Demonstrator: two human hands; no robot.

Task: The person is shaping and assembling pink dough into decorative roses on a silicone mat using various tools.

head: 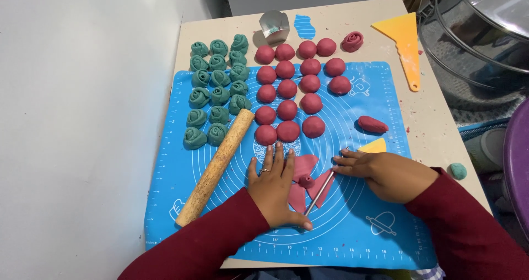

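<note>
Pressing flat left hand (274,189) on pink dough (304,172), right hand (380,170) pinches metal rod (322,189).

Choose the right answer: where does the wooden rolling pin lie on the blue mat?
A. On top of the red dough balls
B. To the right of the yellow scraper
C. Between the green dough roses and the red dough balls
C: the rolling pin lies slantwise, with the green roses to its left and the red balls to its right.
</note>
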